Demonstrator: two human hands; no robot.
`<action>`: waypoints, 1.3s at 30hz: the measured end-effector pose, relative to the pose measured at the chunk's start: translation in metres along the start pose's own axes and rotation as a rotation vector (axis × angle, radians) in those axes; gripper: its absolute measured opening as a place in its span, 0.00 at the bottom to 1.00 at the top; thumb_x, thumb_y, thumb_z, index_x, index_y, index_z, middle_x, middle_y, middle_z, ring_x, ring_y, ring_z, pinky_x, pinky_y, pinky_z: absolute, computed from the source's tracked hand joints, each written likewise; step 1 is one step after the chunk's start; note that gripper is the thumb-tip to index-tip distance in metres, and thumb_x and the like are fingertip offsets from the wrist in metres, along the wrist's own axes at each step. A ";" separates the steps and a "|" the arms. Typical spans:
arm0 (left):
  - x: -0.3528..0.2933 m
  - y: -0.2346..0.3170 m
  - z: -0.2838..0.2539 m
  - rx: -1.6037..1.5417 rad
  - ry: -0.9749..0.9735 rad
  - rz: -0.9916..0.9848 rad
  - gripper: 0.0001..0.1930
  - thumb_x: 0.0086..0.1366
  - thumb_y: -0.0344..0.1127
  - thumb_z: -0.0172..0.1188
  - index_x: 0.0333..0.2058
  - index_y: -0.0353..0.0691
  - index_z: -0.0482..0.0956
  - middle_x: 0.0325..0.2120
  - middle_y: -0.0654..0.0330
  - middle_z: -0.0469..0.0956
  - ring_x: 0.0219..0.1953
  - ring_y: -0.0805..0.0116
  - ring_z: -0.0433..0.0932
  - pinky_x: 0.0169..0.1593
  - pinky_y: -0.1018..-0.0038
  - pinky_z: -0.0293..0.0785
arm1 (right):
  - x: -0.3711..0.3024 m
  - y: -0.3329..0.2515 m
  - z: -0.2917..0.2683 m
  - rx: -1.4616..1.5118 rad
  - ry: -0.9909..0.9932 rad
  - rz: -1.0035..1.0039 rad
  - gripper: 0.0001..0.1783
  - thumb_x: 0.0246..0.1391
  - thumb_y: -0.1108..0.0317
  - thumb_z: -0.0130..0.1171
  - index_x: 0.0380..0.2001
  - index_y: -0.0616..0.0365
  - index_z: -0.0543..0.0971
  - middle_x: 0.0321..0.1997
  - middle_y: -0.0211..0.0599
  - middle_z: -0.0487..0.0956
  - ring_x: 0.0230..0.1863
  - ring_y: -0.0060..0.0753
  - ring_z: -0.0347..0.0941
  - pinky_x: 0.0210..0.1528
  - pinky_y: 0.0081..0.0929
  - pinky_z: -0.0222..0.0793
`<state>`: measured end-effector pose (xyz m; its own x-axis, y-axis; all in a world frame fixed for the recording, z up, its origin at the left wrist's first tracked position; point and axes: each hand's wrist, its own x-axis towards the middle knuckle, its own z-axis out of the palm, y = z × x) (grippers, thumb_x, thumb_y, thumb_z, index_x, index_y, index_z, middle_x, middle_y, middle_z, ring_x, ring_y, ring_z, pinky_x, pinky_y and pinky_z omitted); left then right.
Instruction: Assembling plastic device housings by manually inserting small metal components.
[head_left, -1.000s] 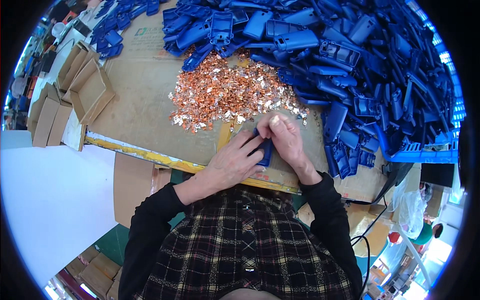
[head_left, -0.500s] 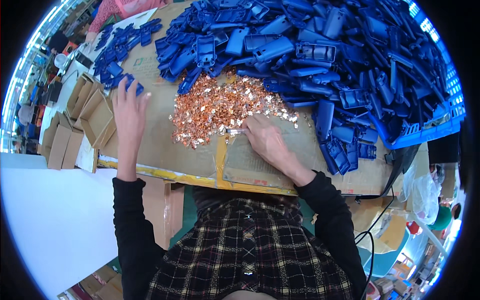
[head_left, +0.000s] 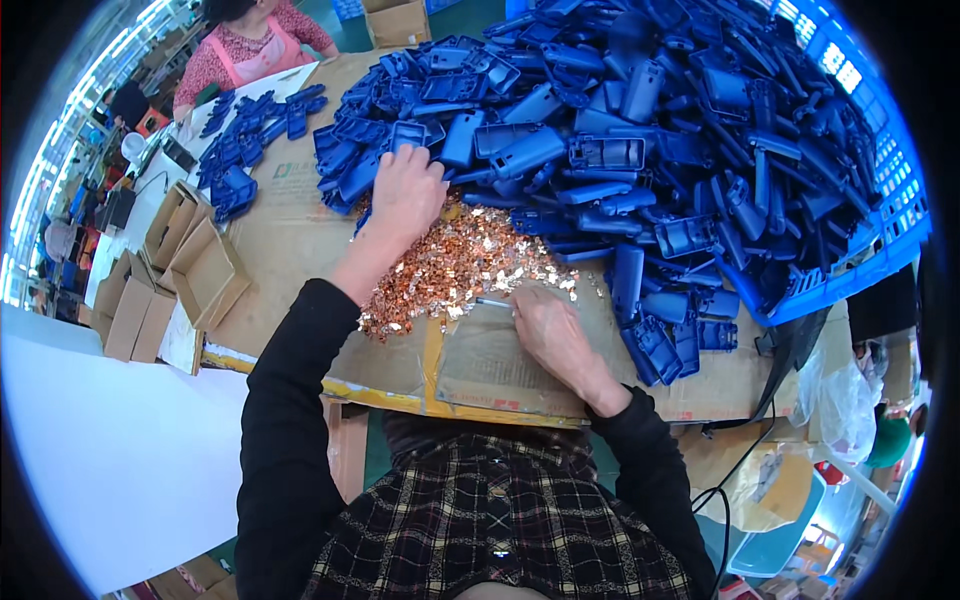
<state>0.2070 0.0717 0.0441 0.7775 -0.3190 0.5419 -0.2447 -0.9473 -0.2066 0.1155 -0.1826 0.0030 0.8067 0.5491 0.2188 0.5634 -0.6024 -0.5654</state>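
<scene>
My left hand (head_left: 408, 200) is at the near left edge of a large heap of blue plastic casings (head_left: 620, 160). Its bent fingers close over the lower end of one open blue casing (head_left: 407, 134), and the fingertips are partly hidden. Beside it spreads a pile of small copper-coloured metal pieces (head_left: 460, 260). My right hand (head_left: 550, 335) rests at the near side of that pile, closed round a thin, pale, rod-like tool (head_left: 490, 302). The tool's tip points left toward the metal pieces; its exact kind I cannot make out.
Several blue casings (head_left: 235, 190) lie in a smaller group at the far left. Open cardboard boxes (head_left: 208, 275) stand at the table's left edge. A blue crate (head_left: 850, 285) borders the heap at right. Across the table is a person in a pink apron (head_left: 262, 55).
My left hand has moved right from the small group, leaving a casing there, to the large heap. My right hand keeps the thin tool near the metal pieces. The view has shifted slightly.
</scene>
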 end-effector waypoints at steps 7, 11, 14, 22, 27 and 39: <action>-0.017 -0.014 -0.053 -0.561 -0.006 -0.428 0.10 0.62 0.36 0.61 0.27 0.34 0.78 0.29 0.54 0.76 0.34 0.56 0.75 0.39 0.66 0.71 | 0.001 0.008 -0.008 -0.039 -0.041 0.023 0.04 0.54 0.74 0.52 0.29 0.65 0.73 0.28 0.56 0.76 0.34 0.61 0.74 0.37 0.50 0.70; -0.076 0.027 -0.069 -0.653 0.204 -0.390 0.10 0.60 0.35 0.63 0.32 0.35 0.75 0.31 0.53 0.76 0.35 0.53 0.76 0.40 0.64 0.71 | 0.003 0.011 -0.016 -0.041 -0.041 0.058 0.06 0.55 0.72 0.52 0.30 0.64 0.73 0.28 0.56 0.76 0.35 0.61 0.75 0.38 0.51 0.69; -0.108 0.069 -0.085 -0.671 0.310 -0.053 0.15 0.52 0.36 0.69 0.34 0.38 0.73 0.34 0.55 0.74 0.36 0.53 0.75 0.40 0.60 0.72 | 0.007 0.013 -0.018 -0.058 -0.009 0.090 0.07 0.56 0.69 0.53 0.31 0.64 0.72 0.30 0.54 0.77 0.36 0.60 0.75 0.37 0.50 0.69; -0.153 0.143 -0.081 -0.681 -0.147 0.061 0.19 0.53 0.44 0.68 0.38 0.40 0.74 0.36 0.58 0.71 0.43 0.57 0.70 0.50 0.60 0.66 | 0.008 -0.009 -0.027 0.360 -0.059 0.080 0.05 0.53 0.74 0.57 0.32 0.64 0.74 0.29 0.37 0.72 0.30 0.32 0.70 0.34 0.28 0.66; -0.159 0.135 -0.083 -0.767 -0.204 0.110 0.25 0.53 0.47 0.68 0.44 0.37 0.75 0.36 0.59 0.70 0.41 0.59 0.68 0.47 0.62 0.66 | 0.003 -0.013 -0.024 0.311 -0.121 -0.009 0.04 0.51 0.76 0.57 0.31 0.63 0.74 0.33 0.36 0.70 0.32 0.31 0.69 0.34 0.26 0.66; -0.157 0.138 -0.076 -0.849 -0.142 -0.015 0.25 0.51 0.44 0.70 0.43 0.34 0.76 0.35 0.57 0.69 0.38 0.58 0.68 0.42 0.65 0.67 | -0.001 -0.014 -0.013 0.173 -0.144 -0.087 0.04 0.53 0.76 0.57 0.32 0.64 0.74 0.42 0.42 0.73 0.44 0.46 0.72 0.44 0.34 0.69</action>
<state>0.0070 -0.0112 -0.0071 0.8353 -0.3538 0.4208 -0.5403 -0.6694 0.5099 0.1092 -0.1826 0.0210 0.7152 0.6794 0.1639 0.5809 -0.4475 -0.6799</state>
